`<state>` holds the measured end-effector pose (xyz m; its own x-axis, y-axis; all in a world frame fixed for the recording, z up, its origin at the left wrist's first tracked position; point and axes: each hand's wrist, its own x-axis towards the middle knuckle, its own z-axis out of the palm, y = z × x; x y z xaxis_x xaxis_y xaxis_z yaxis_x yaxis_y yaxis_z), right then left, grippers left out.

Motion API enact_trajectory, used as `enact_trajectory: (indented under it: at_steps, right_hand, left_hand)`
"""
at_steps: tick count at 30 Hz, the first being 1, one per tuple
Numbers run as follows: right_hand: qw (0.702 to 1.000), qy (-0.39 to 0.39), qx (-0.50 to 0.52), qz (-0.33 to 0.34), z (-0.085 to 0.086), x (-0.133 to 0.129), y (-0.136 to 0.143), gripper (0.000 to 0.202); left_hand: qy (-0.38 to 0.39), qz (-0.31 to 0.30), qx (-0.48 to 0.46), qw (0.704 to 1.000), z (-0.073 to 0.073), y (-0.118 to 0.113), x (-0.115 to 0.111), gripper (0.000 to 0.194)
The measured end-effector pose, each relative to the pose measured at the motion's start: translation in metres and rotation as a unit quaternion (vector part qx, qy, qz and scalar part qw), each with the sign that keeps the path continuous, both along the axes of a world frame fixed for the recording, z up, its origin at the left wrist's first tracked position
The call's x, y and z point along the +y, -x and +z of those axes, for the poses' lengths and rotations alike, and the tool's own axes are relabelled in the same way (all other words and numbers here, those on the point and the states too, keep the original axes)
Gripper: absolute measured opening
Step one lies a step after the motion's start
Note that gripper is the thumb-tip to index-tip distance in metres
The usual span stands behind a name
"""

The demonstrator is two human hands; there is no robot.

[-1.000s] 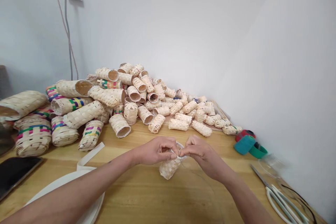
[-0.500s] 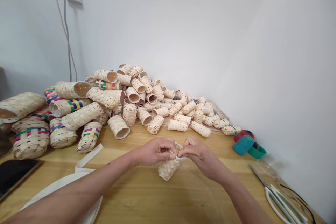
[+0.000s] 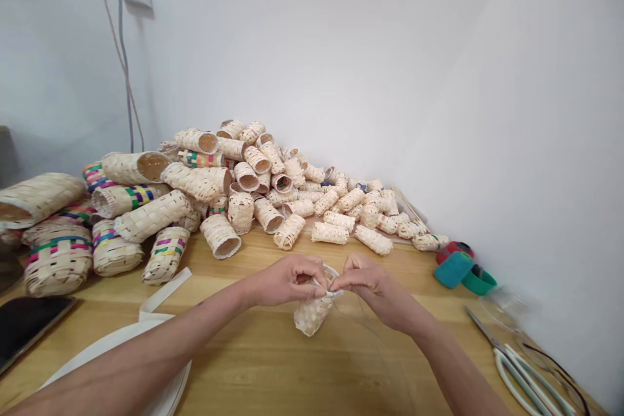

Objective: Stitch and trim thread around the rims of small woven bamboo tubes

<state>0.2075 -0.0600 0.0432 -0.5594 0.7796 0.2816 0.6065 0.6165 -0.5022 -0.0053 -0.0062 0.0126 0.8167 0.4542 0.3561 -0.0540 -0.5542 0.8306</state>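
Observation:
A small woven basket [image 3: 312, 316] of pale strips hangs tilted in front of me, its open mouth upward. Thumb and fingers of my left hand [image 3: 292, 281] pinch its rim from the left. My right hand [image 3: 369, 284] is closed in a pinch at the same rim, its fingertips nearly meeting those of the left. Whatever lies between the right fingertips is too small to make out. A fine thread [image 3: 379, 331] trails down from near the right hand over the table. White binding [image 3: 333, 270] runs round the basket's mouth.
A big heap of woven baskets [image 3: 240, 211] lies against the wall. On the left are a phone [image 3: 29, 328] and a roll of white tape [image 3: 104, 354]. Coloured rolls [image 3: 453, 269], scissors [image 3: 517, 367] and glasses [image 3: 556, 370] lie to the right.
My right hand has shifted very slightly at the rim, and the thread's loop hangs a little differently. The basket and my left hand stay almost in place.

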Motion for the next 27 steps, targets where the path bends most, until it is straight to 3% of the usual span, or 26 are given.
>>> enact_trajectory:
  at_steps: [14, 21, 27]
  right_hand:
    - [0.996, -0.053, -0.075, 0.005, 0.0081, -0.0024, 0.0064, 0.031]
    - [1.000, 0.005, -0.006, -0.013, 0.0073, 0.0020, 0.0039, 0.018]
    - [0.997, 0.040, 0.028, -0.067, 0.0079, 0.0028, 0.0064, 0.014]
  left_hand:
    - [-0.023, 0.001, 0.004, 1.000, -0.0021, -0.0005, -0.0009, 0.023]
    - [-0.021, 0.009, -0.003, 1.000, -0.0022, -0.0013, 0.0001, 0.023]
    - [-0.023, 0.002, -0.009, 1.000, 0.0001, -0.0014, -0.0022, 0.026]
